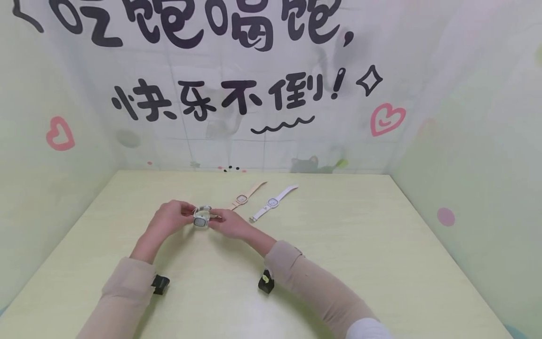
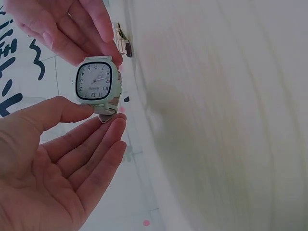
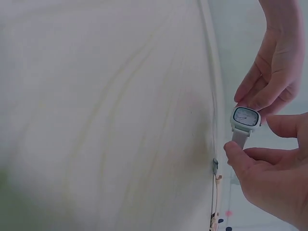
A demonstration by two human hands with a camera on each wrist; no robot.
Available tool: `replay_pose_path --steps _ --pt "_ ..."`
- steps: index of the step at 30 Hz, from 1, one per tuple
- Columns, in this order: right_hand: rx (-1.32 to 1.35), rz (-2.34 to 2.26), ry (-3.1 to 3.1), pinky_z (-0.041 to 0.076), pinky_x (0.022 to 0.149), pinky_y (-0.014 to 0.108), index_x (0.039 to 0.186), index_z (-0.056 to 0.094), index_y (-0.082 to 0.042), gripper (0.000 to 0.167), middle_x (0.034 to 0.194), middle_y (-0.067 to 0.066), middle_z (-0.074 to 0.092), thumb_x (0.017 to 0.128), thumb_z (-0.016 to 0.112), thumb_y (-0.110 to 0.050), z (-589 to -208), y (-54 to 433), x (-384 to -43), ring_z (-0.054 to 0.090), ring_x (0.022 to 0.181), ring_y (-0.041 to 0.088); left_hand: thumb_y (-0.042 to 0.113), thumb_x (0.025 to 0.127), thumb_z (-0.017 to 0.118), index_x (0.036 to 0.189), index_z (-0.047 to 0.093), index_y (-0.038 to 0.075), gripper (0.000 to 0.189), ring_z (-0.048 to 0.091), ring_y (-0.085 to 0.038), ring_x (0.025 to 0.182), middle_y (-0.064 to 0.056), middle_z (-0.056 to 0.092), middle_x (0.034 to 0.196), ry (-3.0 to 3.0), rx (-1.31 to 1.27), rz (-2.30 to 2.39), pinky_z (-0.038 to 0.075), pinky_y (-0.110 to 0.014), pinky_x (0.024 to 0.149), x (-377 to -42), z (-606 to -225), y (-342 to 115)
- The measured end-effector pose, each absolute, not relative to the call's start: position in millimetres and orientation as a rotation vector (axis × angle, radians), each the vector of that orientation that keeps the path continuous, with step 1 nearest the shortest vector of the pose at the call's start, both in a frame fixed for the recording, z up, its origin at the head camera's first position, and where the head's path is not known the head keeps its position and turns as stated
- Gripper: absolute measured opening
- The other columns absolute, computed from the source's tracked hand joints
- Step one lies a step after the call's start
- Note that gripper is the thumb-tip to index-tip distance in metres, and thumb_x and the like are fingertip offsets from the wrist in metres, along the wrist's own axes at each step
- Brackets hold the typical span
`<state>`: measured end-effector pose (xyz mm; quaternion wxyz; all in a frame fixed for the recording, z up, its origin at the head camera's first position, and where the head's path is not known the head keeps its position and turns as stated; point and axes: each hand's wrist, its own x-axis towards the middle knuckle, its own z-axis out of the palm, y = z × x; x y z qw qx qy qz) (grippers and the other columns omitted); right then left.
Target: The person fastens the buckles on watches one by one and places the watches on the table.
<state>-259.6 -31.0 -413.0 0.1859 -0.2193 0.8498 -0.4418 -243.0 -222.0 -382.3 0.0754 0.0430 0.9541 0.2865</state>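
A pale mint wristwatch (image 1: pixel 201 221) with a squarish dial is held up between the two hands over the table, its strap bent back behind the case. My left hand (image 1: pixel 169 219) pinches the strap on one side; in the left wrist view its thumb lies by the case edge, the other fingers stretched out below. On the opposite side, my right hand (image 1: pixel 230 223) holds the strap with its fingertips. The right wrist view shows the watch case (image 3: pixel 246 117) between both hands, with the right index finger on the strap.
A pink watch (image 1: pixel 242 199) and a pale lavender watch (image 1: pixel 273 203) lie unfastened on the light wooden table (image 1: pixel 360 263), just beyond the right hand. Printed panels (image 1: pixel 228 146) stand along the back and both sides. Small black devices (image 1: pixel 266 282) sit at the sleeves.
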Motion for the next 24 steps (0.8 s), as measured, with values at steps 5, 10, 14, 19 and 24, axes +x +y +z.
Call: replay_pose_path --steps 5,10,14,19,24 --pt "-0.675 -1.16 2.418 0.051 0.101 0.028 0.142 0.052 -0.003 0.046 0.136 0.013 0.063 0.101 0.057 -0.024 -415 -33 -260 0.062 0.12 0.023 0.012 0.091 0.068 0.123 0.063 -0.008 0.037 0.068 -0.038 0.103 -0.025 0.07 0.116 2.804 0.105 0.808 0.056 -0.046 0.083 -246 -385 -225" --pt "-0.68 -1.142 2.421 0.047 0.069 0.019 0.134 0.06 -0.003 0.04 0.107 0.009 0.069 0.099 0.06 -0.023 -412 -34 -261 0.056 0.081 0.011 0.009 0.09 0.068 0.12 0.064 -0.008 0.034 0.068 -0.036 0.1 -0.025 0.07 0.115 2.775 0.101 0.776 0.056 -0.046 0.082 -248 -386 -226" --pt "-0.666 -1.153 2.419 0.047 0.065 0.019 0.128 0.063 -0.004 0.038 0.1 0.006 0.068 0.098 0.061 -0.026 -412 -33 -261 0.055 0.076 0.01 0.008 0.09 0.067 0.116 0.066 -0.006 0.029 0.067 -0.035 0.098 -0.023 0.071 0.112 2.781 0.076 0.743 0.054 -0.049 0.084 -246 -385 -226" --pt "-0.59 -1.168 2.444 0.054 0.096 0.033 0.141 0.054 -0.009 0.049 0.134 0.011 0.065 0.098 0.062 -0.031 -411 -27 -261 0.065 0.115 0.023 0.011 0.092 0.065 0.117 0.066 -0.004 0.029 0.067 -0.033 0.095 -0.022 0.071 0.113 2.82 0.031 0.694 0.053 -0.045 0.078 -241 -381 -222" --pt "-0.553 -1.226 2.42 0.048 0.108 0.038 0.147 0.048 -0.011 0.053 0.149 0.011 0.052 0.099 0.061 -0.029 -406 -18 -266 0.055 0.133 0.029 0.017 0.094 0.064 0.122 0.064 -0.001 0.034 0.066 -0.035 0.1 -0.021 0.069 0.12 2.863 -0.001 0.67 0.05 -0.04 0.074 -240 -377 -216"
